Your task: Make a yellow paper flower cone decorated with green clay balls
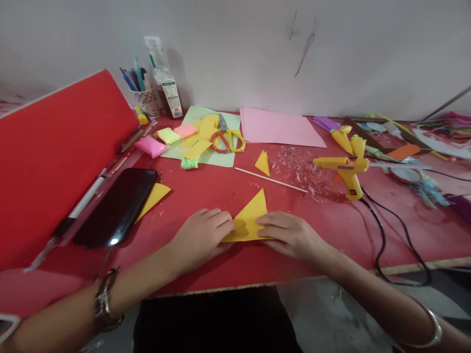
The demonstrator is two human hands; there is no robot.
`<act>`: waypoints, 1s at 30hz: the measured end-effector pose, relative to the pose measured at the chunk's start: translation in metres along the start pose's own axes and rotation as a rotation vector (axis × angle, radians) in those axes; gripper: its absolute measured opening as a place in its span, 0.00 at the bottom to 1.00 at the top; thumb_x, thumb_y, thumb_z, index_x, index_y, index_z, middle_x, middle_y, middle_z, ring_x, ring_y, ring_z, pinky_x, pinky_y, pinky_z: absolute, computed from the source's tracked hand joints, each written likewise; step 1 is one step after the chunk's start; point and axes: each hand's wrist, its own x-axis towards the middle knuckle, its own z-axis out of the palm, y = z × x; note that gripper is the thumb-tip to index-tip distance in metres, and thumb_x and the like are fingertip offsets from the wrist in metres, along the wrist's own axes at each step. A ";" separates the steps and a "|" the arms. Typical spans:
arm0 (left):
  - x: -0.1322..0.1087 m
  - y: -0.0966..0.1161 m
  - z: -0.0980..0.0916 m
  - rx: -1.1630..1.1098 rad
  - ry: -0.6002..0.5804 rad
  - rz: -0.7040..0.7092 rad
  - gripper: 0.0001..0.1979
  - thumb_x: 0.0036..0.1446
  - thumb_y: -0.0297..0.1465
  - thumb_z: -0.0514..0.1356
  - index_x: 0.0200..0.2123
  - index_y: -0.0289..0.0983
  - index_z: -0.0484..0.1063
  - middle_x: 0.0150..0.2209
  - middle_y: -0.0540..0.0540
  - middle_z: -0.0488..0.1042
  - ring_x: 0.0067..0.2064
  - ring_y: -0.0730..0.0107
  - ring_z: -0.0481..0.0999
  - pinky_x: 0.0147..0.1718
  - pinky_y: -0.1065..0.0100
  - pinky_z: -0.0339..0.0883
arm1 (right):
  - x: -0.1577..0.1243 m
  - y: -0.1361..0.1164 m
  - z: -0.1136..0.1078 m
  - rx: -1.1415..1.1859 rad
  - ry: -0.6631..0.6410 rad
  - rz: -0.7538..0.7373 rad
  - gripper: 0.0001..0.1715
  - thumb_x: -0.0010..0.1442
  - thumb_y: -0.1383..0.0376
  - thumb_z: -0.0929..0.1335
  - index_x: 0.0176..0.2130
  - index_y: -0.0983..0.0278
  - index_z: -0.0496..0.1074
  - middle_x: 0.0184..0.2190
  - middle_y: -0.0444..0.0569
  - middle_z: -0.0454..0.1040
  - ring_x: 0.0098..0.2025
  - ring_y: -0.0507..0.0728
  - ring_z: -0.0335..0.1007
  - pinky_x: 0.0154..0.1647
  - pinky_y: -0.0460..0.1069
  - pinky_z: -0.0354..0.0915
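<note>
Near the front edge of the red table, a folded piece of yellow paper lies between my hands, one corner pointing away from me. My left hand has its fingers closed on the paper's left side. At the right side, my right hand grips the paper with curled fingers, the thumb below its lower edge. Beyond the paper sit a small folded yellow triangle and a thin pale stick. Another yellow paper piece is partly covered by a black phone.
A yellow glue gun with a black cord rests at the right, beside scattered scraps. Scissors, pink sheets and clay packets lie further back. A bottle and a pen cup stand by the wall.
</note>
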 end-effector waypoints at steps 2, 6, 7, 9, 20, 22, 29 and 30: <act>0.002 0.000 0.000 -0.040 0.018 -0.048 0.08 0.55 0.33 0.53 0.28 0.35 0.67 0.28 0.48 0.69 0.30 0.68 0.68 0.26 0.68 0.59 | 0.002 0.001 0.002 0.041 0.001 0.053 0.12 0.58 0.66 0.60 0.29 0.65 0.71 0.34 0.51 0.73 0.36 0.53 0.69 0.37 0.48 0.67; 0.005 0.000 0.000 -0.099 0.045 -0.117 0.15 0.57 0.37 0.49 0.24 0.34 0.66 0.26 0.48 0.69 0.28 0.69 0.67 0.25 0.69 0.59 | 0.010 0.003 0.004 0.095 -0.039 0.158 0.14 0.58 0.64 0.61 0.25 0.66 0.68 0.31 0.50 0.71 0.33 0.53 0.66 0.33 0.47 0.65; 0.005 0.000 0.001 -0.106 0.045 -0.133 0.16 0.58 0.37 0.49 0.24 0.34 0.66 0.26 0.48 0.68 0.28 0.70 0.67 0.25 0.70 0.58 | 0.012 0.004 0.004 0.103 -0.046 0.181 0.14 0.58 0.64 0.61 0.25 0.66 0.68 0.30 0.50 0.71 0.33 0.53 0.66 0.33 0.47 0.65; 0.004 0.000 0.001 -0.116 0.038 -0.180 0.17 0.57 0.38 0.49 0.23 0.34 0.66 0.26 0.48 0.68 0.28 0.70 0.67 0.24 0.70 0.58 | 0.015 0.006 0.005 0.112 -0.059 0.226 0.14 0.57 0.63 0.61 0.24 0.66 0.67 0.29 0.50 0.69 0.32 0.53 0.65 0.32 0.47 0.64; 0.002 -0.005 0.003 0.011 0.032 -0.303 0.12 0.56 0.36 0.51 0.30 0.34 0.68 0.31 0.47 0.69 0.28 0.69 0.70 0.22 0.71 0.60 | 0.016 0.006 0.013 -0.002 -0.110 0.306 0.10 0.56 0.65 0.62 0.25 0.66 0.64 0.27 0.49 0.66 0.30 0.54 0.63 0.30 0.49 0.64; 0.001 -0.007 0.003 0.026 0.080 -0.309 0.14 0.57 0.38 0.49 0.35 0.33 0.67 0.32 0.45 0.69 0.30 0.68 0.71 0.23 0.70 0.62 | 0.015 0.006 0.014 -0.023 -0.106 0.293 0.10 0.57 0.64 0.61 0.25 0.66 0.64 0.27 0.50 0.66 0.30 0.54 0.63 0.31 0.49 0.64; 0.001 -0.007 0.000 0.187 0.182 0.181 0.17 0.61 0.25 0.41 0.48 0.43 0.62 0.50 0.51 0.66 0.46 0.71 0.67 0.42 0.68 0.58 | 0.017 0.005 0.014 -0.082 -0.099 0.247 0.11 0.58 0.66 0.59 0.26 0.66 0.64 0.25 0.48 0.66 0.28 0.53 0.62 0.29 0.47 0.62; 0.003 -0.007 -0.001 0.193 0.158 0.261 0.18 0.61 0.24 0.40 0.47 0.44 0.63 0.50 0.53 0.67 0.46 0.72 0.66 0.43 0.68 0.57 | 0.017 0.005 0.014 -0.090 -0.105 0.244 0.11 0.58 0.66 0.59 0.26 0.66 0.63 0.25 0.48 0.66 0.28 0.52 0.61 0.28 0.47 0.61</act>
